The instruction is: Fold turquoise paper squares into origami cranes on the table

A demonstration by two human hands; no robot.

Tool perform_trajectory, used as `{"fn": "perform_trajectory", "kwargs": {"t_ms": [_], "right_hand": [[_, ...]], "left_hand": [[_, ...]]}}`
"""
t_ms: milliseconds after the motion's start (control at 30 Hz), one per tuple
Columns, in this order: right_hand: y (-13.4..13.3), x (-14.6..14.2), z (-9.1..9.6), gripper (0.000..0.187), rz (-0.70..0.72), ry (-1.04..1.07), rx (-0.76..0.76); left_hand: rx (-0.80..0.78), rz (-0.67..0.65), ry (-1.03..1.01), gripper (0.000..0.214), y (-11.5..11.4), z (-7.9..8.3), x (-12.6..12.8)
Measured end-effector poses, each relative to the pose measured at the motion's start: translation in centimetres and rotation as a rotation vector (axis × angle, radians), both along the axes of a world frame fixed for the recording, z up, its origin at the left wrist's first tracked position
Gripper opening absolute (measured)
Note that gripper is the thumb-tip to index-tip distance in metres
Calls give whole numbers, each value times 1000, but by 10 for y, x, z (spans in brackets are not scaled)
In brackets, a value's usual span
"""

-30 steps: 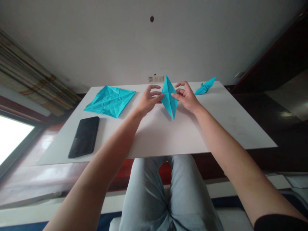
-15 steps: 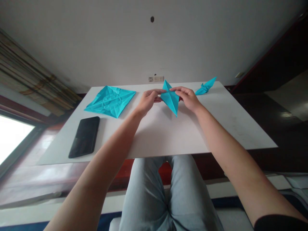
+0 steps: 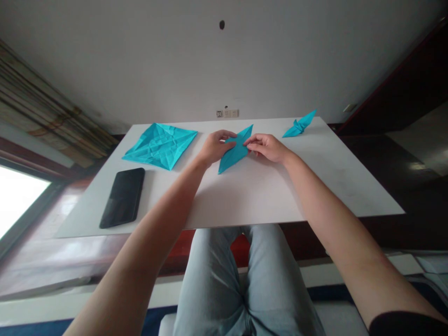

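Note:
A folded turquoise paper diamond [image 3: 234, 153] lies flat on the white table [image 3: 245, 196], its long axis slanting from lower left to upper right. My left hand [image 3: 214, 147] pinches its left side with fingers curled. My right hand [image 3: 266, 146] pinches its right edge with thumb and fingertips together. Both hands rest low on the tabletop.
A creased, unfolded turquoise sheet [image 3: 160, 145] lies at the far left. A black phone [image 3: 123, 197] lies near the left front edge. A finished turquoise paper crane [image 3: 299, 125] sits at the far right corner. Wall sockets [image 3: 227, 113] show behind the table. My knees are under the front edge.
The paper diamond went from held upright above the table to laid flat, and it has turned so its near tip points left. Both hands dropped with it.

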State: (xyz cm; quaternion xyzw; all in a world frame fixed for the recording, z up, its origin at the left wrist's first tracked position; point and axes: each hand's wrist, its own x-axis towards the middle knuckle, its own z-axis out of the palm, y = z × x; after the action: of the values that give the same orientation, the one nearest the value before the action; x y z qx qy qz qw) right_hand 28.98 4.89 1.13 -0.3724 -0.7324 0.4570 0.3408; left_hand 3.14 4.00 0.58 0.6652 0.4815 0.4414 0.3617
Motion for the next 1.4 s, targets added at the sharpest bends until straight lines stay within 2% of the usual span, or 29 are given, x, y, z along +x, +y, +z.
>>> {"fn": "perform_trajectory", "kwargs": {"t_ms": [100,167,267,367,467,567,700,833,1000,1200,1300,1400], "right_hand": [[-4,1,4,41,10,-44,38],[-5,3,6,39,-65,-47,162],[-4,7,9,34,-154,-118,394],[-1,9,8,28,-124,-241,495],[2,10,2,25,-52,-345,441],[4,9,-4,26,14,-362,341],[5,8,-7,25,-2,-332,279],[4,8,-7,25,-18,-309,245],[2,6,-6,25,-7,-289,293],[-1,5,-2,19,52,-301,317],[-1,5,-1,16,56,-318,331],[-2,6,0,16,66,-321,341]], "left_hand": [[-41,-33,13,48,0,-3,-2],[-74,-127,13,54,-2,-3,-3],[-79,-281,70,44,-7,1,0],[-29,-314,174,30,-9,2,3],[65,-242,295,26,-7,0,5],[146,-138,377,33,-5,-5,5],[156,-83,451,34,-4,-7,2],[111,-115,440,20,-4,-2,-1],[146,-154,453,10,-9,8,-2],[152,-258,460,10,-20,21,-6],[169,-285,491,16,-21,24,-8],[213,-354,529,12,-20,24,-9]]}}
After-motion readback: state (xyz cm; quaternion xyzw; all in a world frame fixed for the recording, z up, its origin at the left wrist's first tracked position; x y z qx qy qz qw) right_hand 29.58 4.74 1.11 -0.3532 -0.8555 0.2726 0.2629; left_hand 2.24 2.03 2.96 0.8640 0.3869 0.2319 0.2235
